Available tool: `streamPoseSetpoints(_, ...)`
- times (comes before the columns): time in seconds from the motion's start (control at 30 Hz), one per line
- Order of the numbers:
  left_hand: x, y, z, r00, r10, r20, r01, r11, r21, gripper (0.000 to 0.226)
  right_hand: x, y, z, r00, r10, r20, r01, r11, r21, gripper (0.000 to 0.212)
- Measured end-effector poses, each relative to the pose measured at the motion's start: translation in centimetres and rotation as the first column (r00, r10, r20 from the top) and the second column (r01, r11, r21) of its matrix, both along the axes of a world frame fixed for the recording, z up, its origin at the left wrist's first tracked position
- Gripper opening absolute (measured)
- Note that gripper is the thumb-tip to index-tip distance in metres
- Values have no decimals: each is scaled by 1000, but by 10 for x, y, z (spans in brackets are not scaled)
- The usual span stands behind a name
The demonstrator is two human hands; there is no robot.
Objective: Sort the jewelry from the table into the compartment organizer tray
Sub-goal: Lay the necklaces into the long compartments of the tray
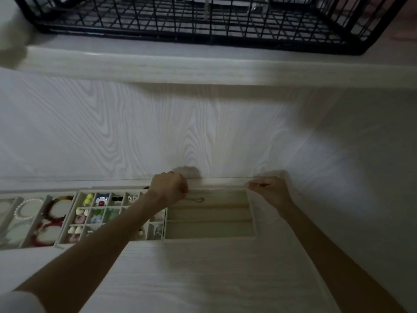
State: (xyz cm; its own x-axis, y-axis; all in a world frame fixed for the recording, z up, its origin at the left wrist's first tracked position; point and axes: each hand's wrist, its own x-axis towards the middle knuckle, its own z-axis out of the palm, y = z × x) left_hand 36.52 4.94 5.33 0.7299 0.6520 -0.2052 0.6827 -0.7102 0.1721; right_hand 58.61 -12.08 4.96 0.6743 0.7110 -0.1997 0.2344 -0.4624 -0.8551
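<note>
A beige tray with three long compartments (251, 213) lies on the white table. My left hand (169, 188) is a closed fist over the left end of its far compartment. It grips a thin dark chain (196, 199), whose loose end curls on the compartment floor. My right hand (269, 188) hovers at the tray's far right corner with thumb and fingertips pinched together; nothing shows between them. The other two long compartments hold nothing.
A tray of small compartments (123, 205) left of the long tray holds colourful earrings, charms and rings. Further left, another tray (46, 199) holds pearl and red bead bracelets. A black wire basket (203, 23) sits on a shelf above the wood-grain back panel.
</note>
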Motion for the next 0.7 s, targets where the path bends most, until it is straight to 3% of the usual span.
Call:
streamPoseSetpoints(0.33,-6,7,-2,964,-100,-245,134,983,123,16,-3,16,-24,935,203,292,-154,971,-183,17)
streamPoseSetpoints(0.7,0,1,-8,940,-85,-329,166,960,226,16,-9,12,-22,805,353,478,-156,902,-403,25)
